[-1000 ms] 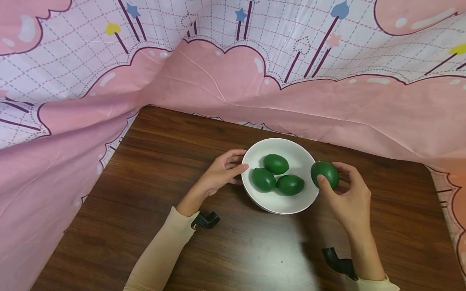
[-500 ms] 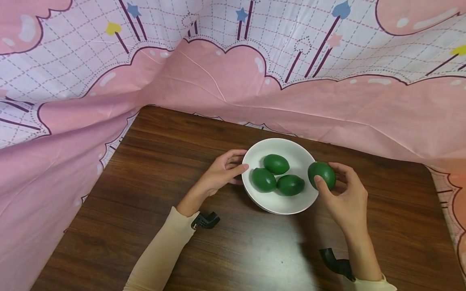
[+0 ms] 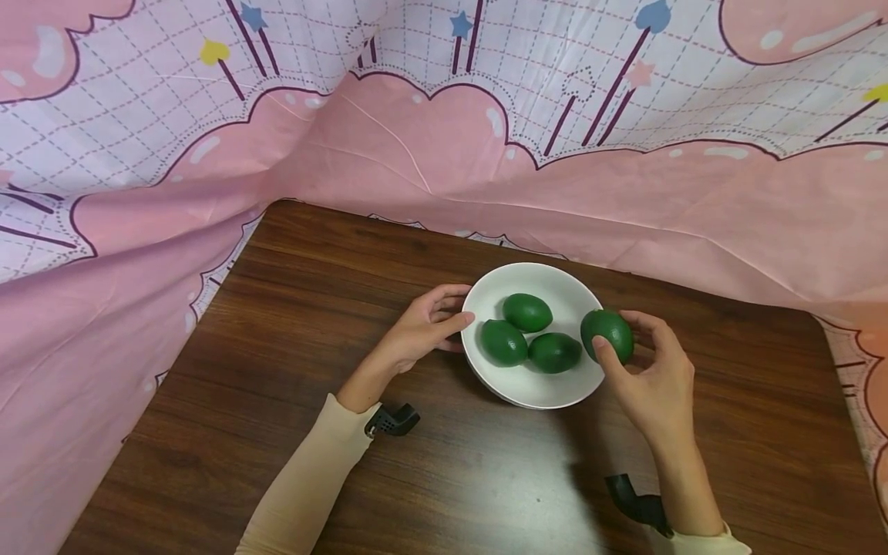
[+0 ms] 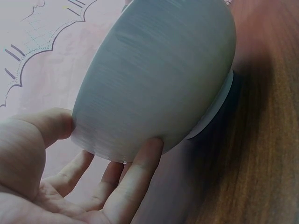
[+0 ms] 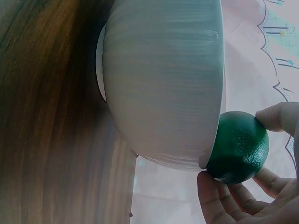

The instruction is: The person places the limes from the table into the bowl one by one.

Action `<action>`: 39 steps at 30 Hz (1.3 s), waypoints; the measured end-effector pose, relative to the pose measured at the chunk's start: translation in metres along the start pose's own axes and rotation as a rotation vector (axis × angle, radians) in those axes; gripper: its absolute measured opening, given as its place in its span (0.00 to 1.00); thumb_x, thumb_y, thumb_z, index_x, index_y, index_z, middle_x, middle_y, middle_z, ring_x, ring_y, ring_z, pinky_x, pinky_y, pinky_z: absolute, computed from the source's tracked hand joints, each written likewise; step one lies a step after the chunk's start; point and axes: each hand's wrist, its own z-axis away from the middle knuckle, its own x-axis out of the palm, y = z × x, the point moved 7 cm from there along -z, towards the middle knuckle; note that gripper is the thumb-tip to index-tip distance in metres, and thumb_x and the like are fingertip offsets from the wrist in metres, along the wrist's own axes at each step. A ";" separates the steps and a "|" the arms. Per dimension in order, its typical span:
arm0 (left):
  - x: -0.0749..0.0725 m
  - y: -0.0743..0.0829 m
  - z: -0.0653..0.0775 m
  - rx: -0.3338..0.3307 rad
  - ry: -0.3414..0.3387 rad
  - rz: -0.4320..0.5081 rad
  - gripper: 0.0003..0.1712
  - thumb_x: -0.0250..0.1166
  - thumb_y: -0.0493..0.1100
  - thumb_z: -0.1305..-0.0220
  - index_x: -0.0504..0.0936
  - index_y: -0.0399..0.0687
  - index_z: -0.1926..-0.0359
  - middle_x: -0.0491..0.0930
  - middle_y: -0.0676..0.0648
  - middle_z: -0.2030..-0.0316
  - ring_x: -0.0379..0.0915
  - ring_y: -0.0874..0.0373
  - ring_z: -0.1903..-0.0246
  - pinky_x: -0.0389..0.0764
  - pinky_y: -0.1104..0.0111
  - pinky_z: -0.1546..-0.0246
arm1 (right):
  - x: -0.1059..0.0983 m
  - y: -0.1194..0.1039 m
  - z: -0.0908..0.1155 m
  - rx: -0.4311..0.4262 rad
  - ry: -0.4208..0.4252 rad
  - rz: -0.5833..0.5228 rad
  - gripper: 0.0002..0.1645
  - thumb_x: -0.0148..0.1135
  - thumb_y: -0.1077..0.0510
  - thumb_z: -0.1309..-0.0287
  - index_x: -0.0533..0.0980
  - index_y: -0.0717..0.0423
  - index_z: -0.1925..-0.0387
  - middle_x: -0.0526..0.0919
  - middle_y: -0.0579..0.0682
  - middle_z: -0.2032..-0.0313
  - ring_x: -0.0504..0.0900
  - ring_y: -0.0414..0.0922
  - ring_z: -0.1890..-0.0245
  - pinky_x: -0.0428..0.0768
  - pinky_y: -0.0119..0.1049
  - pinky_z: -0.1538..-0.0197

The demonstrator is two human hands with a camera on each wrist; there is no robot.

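Observation:
A white bowl (image 3: 516, 389) stands on the table, with three green limes inside: a back lime (image 3: 527, 313), a left lime (image 3: 503, 343) and a right lime (image 3: 555, 353). My left hand (image 3: 422, 327) holds the bowl's left side. In the left wrist view the thumb (image 4: 58, 125) is at the rim and the fingers rest against the outer wall. Another lime (image 3: 607, 337) is in my right hand (image 3: 655, 378), pinched between thumb and fingers, and overlaps the bowl's right rim. The right wrist view has this held lime (image 5: 239, 147) right at the rim.
Dark brown wood forms the table top (image 3: 312, 270). A pink and white patterned cloth (image 3: 430, 146) hangs along the table's back and left sides. Each wrist carries a black camera mount, a left mount (image 3: 393, 420) and a right mount (image 3: 638, 501).
My right hand has moved a little to the left with its lime, bringing it further over the bowl's right rim. The left hand and the bowl stay in place.

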 end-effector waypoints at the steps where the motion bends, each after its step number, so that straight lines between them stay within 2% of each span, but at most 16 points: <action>1: 0.000 0.000 0.000 0.001 0.000 0.000 0.30 0.65 0.40 0.25 0.71 0.50 0.26 0.75 0.36 0.34 0.79 0.46 0.42 0.92 0.52 0.54 | 0.000 0.000 0.000 -0.003 -0.001 0.001 0.29 0.76 0.61 0.42 0.80 0.58 0.39 0.87 0.56 0.46 0.79 0.24 0.54 0.76 0.10 0.56; 13: -0.001 0.000 0.001 0.006 0.002 0.013 0.29 0.65 0.40 0.24 0.71 0.49 0.26 0.75 0.35 0.33 0.80 0.46 0.42 0.92 0.52 0.54 | 0.002 -0.005 0.001 -0.042 -0.012 0.008 0.28 0.76 0.62 0.42 0.80 0.61 0.40 0.87 0.56 0.47 0.79 0.24 0.54 0.77 0.10 0.57; 39: 0.002 0.003 0.002 0.010 -0.006 0.015 0.30 0.64 0.39 0.24 0.70 0.48 0.25 0.73 0.34 0.32 0.78 0.42 0.39 0.92 0.52 0.54 | 0.007 -0.014 0.003 -0.058 -0.050 0.003 0.28 0.77 0.61 0.42 0.80 0.58 0.40 0.86 0.54 0.47 0.80 0.26 0.53 0.78 0.11 0.58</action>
